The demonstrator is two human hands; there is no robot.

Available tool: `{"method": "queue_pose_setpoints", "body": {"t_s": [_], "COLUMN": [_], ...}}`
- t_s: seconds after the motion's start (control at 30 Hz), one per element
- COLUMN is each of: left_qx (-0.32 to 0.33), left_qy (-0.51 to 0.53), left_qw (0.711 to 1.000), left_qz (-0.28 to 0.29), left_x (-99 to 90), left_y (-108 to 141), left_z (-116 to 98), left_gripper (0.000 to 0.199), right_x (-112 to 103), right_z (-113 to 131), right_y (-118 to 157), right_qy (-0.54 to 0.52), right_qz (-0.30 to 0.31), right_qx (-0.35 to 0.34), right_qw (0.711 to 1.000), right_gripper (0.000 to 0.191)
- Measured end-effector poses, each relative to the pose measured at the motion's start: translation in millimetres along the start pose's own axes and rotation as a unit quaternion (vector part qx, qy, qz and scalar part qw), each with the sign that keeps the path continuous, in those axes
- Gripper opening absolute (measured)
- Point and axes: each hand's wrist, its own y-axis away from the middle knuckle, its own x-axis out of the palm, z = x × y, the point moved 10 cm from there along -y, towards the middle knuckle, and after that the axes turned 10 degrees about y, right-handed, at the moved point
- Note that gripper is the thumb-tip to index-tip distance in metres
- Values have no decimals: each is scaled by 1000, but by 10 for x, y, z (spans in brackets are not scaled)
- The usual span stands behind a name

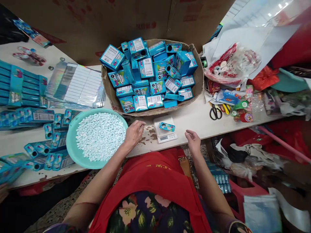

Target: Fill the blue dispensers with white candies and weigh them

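My left hand (134, 133) is over the table between a turquoise bowl (68, 139) and a small white scale (159, 133). Its fingers are bent together, and whatever they might hold is hidden. Many small pale candies (100, 136) fill the bowl. On the scale lies one blue candy box (167, 126) with a round dark opening at one end. To the right of the scale, at the table's front edge, my right hand (193, 140) has loosely curved fingers, apart from the thumb, with nothing visible in them. Neither hand touches the box.
A cut-down carton (148, 113) heaped with blue boxes stands behind the scale. Stacked blue boxes (57, 139) and plastic sheets (80, 85) lie left. Scissors (215, 112), a bagged toy (220, 69) and clutter lie right. Another person's hand (3, 191) is at the left edge.
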Motion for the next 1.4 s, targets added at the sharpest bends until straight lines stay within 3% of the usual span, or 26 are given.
{"method": "queue_pose_setpoints", "body": {"t_s": [0.13, 0.2, 0.3, 0.4, 0.47, 0.5, 0.57, 0.63, 0.67, 0.73, 0.8, 0.87, 0.93, 1.0, 1.07, 1.13, 1.2, 1.23, 1.27, 1.33, 1.4], "left_qx": [8, 50, 130, 129, 120, 119, 82, -42, -123, -237, -281, -282, -290, -318, -342, -352, -357, -358, -358, -327, -243], "left_qy": [-23, -35, -76, -116, -117, -117, -141, -207, -247, -285, -279, -240, -158, 8, 233, 423, 507, 505, 477, 358, 212], "left_qw": [999, 994, 971, 958, 964, 969, 981, 977, 959, 928, 918, 928, 944, 942, 891, 806, 753, 756, 780, 868, 946], "left_qz": [47, 94, 186, 229, 206, 181, 100, -14, -58, -32, 22, 30, -25, -110, -185, -219, -219, -211, -190, -104, 20], "left_x": [194, 440, 959, 1271, 1162, 1001, 485, -216, -545, -866, -928, -932, -1020, -1143, -1178, -1103, -998, -952, -896, -719, -384], "left_y": [-11, -44, -72, -110, -107, -82, 3, 157, 280, 509, 654, 712, 756, 851, 966, 1021, 993, 945, 867, 611, 290], "left_z": [-49, -209, -500, -598, -583, -542, -311, 170, 457, 978, 1328, 1480, 1536, 1613, 1719, 1774, 1734, 1674, 1580, 1263, 798], "left_gripper": [22, 35, 67, 77, 76, 71, 55, 41, 39, 40, 38, 32, 25, 24, 36, 42, 37, 35, 33, 29, 21], "right_x": [38, 56, 96, 152, 183, 192, 205, 220, 235, 285, 350, 404, 430, 426, 405, 381, 367, 366, 368, 374, 375], "right_z": [-77, -65, 71, 285, 399, 433, 443, 382, 336, 243, 176, 151, 160, 180, 186, 169, 138, 120, 105, 81, 69], "right_y": [72, 90, 67, -5, -59, -82, -112, -112, -101, -66, -29, -7, -4, -15, -29, -41, -47, -49, -49, -48, -46], "right_qy": [11, 17, 31, 49, 57, 60, 65, 68, 69, 70, 74, 77, 78, 77, 73, 70, 66, 64, 62, 57, 51], "right_qz": [10, 11, 15, 29, 39, 41, 43, 42, 44, 52, 66, 78, 82, 81, 77, 72, 68, 67, 67, 65, 62], "right_qx": [6, 3, -19, -47, -61, -65, -68, -62, -57, -46, -38, -34, -34, -36, -35, -32, -28, -25, -23, -19, -15], "right_qw": [1000, 1000, 999, 997, 996, 995, 995, 995, 995, 995, 994, 993, 993, 993, 994, 994, 995, 995, 996, 996, 997], "right_gripper": [44, 44, 45, 45, 45, 45, 45, 45, 45, 44, 43, 43, 42, 42, 42, 43, 43, 43, 43, 44, 45]}}
